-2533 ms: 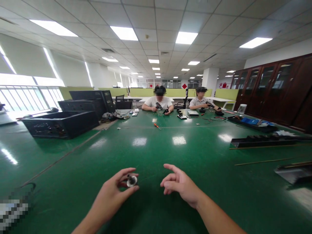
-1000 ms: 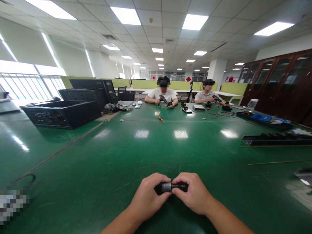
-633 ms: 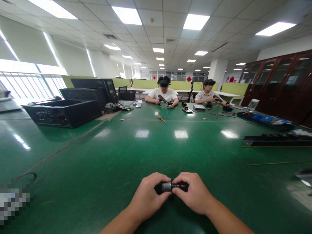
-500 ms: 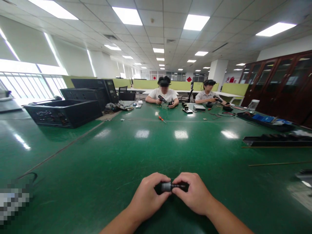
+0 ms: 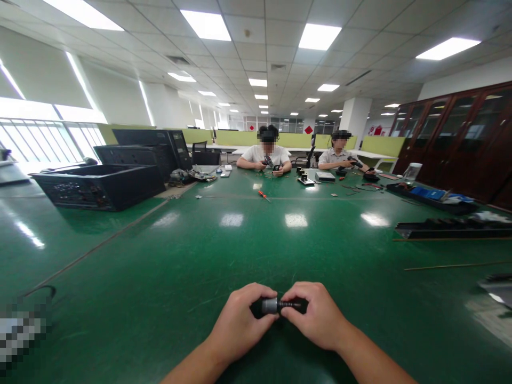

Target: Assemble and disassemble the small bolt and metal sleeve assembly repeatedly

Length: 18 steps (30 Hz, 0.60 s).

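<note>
Head view. Hands: two. First, left hand (image 5: 240,320), clenched on silver end of cylindrical part (image 5: 276,305); second, right hand (image 5: 316,317), pinching its dark end. One cylindrical part only, lying level between both hands, low over near edge of green desk (image 5: 256,240). Three black cases (image 5: 100,186), far left on desk. One screwdriver (image 5: 262,196), orange-handled, mid-desk, well apart from hands. Two co-workers (image 5: 264,156) seated at far end, each handling small items.
</note>
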### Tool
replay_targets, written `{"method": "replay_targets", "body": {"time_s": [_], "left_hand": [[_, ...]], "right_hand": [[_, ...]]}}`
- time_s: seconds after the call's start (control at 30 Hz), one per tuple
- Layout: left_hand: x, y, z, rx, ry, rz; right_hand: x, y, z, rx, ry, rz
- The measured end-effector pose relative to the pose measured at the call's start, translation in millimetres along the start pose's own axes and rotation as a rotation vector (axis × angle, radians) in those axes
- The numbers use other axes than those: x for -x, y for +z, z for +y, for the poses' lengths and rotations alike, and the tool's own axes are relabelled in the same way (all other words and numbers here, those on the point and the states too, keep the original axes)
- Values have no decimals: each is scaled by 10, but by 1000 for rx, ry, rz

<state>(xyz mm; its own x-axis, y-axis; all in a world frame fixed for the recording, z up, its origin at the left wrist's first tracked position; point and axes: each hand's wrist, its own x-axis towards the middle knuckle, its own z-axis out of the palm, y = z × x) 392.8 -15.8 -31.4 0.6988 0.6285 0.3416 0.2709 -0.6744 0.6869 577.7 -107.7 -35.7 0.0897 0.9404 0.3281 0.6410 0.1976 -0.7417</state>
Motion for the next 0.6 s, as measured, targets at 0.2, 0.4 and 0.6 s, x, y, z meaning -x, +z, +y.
{"method": "replay_targets", "body": {"time_s": [0.2, 0.4, 0.6], "left_hand": [[-4, 3, -9, -4, -17, 7], [9, 7, -23, -11, -26, 12], [2, -7, -22, -20, -19, 10]], "right_hand": [[9, 4, 6, 5, -8, 11], [15, -3, 6, 9, -15, 19], [0, -6, 21, 16, -23, 29]]}}
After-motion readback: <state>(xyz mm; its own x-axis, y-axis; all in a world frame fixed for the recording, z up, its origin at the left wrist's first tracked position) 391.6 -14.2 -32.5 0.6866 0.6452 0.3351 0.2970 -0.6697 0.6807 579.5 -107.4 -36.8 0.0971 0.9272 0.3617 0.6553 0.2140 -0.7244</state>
